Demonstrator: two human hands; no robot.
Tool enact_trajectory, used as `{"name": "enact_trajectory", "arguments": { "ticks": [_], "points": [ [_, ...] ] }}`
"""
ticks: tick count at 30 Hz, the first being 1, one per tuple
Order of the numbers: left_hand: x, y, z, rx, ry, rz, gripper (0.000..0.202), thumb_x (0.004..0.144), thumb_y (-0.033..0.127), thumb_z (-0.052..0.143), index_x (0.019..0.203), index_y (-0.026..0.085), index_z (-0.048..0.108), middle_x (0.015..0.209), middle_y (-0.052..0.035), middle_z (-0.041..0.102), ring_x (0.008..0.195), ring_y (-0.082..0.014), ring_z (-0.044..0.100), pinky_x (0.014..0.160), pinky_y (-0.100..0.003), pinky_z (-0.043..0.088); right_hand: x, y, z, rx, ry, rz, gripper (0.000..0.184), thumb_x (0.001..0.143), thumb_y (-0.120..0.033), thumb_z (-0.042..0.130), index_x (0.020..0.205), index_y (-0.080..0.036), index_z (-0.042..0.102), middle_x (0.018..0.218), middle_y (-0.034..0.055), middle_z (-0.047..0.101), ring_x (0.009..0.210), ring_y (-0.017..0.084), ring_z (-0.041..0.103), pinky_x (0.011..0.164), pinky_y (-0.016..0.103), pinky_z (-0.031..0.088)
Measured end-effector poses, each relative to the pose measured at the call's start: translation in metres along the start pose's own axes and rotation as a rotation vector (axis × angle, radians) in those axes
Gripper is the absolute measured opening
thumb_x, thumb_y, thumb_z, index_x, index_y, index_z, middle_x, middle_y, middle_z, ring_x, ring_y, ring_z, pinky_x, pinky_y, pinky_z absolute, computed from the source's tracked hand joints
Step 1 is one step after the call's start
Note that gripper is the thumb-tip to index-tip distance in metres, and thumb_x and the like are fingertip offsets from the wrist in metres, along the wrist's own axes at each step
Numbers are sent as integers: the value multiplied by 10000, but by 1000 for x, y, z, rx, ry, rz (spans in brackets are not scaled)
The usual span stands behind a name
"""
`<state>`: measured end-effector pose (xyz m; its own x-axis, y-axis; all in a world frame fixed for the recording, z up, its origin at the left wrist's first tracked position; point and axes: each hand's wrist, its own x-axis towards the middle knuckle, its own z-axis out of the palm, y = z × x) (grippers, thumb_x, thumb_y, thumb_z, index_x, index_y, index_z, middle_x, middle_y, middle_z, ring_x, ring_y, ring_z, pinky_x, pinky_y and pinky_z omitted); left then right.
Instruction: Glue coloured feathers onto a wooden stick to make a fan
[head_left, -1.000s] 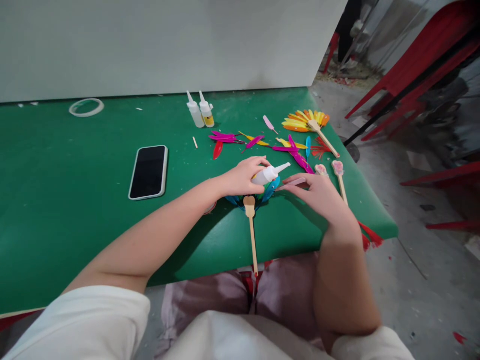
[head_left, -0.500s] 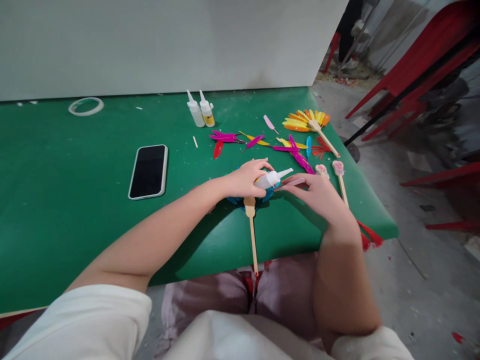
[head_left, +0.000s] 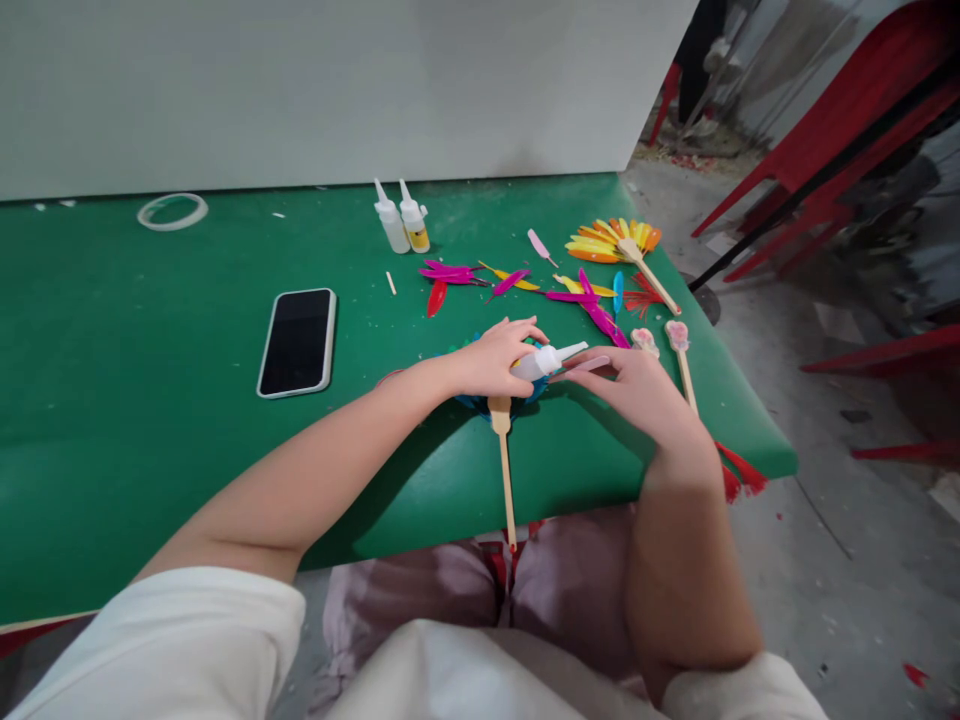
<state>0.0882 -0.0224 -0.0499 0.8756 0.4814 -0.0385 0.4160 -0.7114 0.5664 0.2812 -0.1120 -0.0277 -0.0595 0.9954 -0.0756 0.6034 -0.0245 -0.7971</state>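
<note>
My left hand (head_left: pixel 491 357) is closed round a small white glue bottle (head_left: pixel 551 358), whose nozzle points right. It rests over a fan of blue feathers (head_left: pixel 469 400) glued to a wooden stick (head_left: pixel 506 470) that juts past the front edge of the green table (head_left: pixel 150 400). Just right of the bottle, my right hand (head_left: pixel 634 385) has its fingers stretched toward the nozzle, fingertips close to it. I cannot see anything held in that hand.
A black phone (head_left: pixel 298 342) lies to the left. Two glue bottles (head_left: pixel 401 222) stand behind. Loose pink, yellow and red feathers (head_left: pixel 517 283), a finished yellow-orange feather fan (head_left: pixel 615 243) and two more sticks (head_left: pixel 679 355) lie at the right. A tape ring (head_left: pixel 172 212) sits far left. Red chairs (head_left: pixel 847 120) stand beyond.
My left hand lowered the glue bottle slightly onto the blue feathers, hiding more of them. My right hand stayed almost still.
</note>
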Motion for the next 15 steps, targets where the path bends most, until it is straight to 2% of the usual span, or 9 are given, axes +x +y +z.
{"name": "enact_trajectory", "arguments": {
  "ticks": [6,15],
  "points": [
    [0,0,1,-6,-13,-18,404,647,262,625,1043,183,603,1346,-128,430,1379,-326,211,1120,-581,73,0,1,0,-10,-3,3,156,785,-333,620,839,-215,707,960,2,709,879,177,648,805,308,485],
    [-2,1,0,-30,-22,-28,350,651,261,623,995,196,615,1331,-110,454,1381,-345,197,1116,-597,67,0,1,-1,1,-9,-14,170,776,-348,620,816,-209,710,959,13,708,881,189,646,809,323,491]
  ]
}}
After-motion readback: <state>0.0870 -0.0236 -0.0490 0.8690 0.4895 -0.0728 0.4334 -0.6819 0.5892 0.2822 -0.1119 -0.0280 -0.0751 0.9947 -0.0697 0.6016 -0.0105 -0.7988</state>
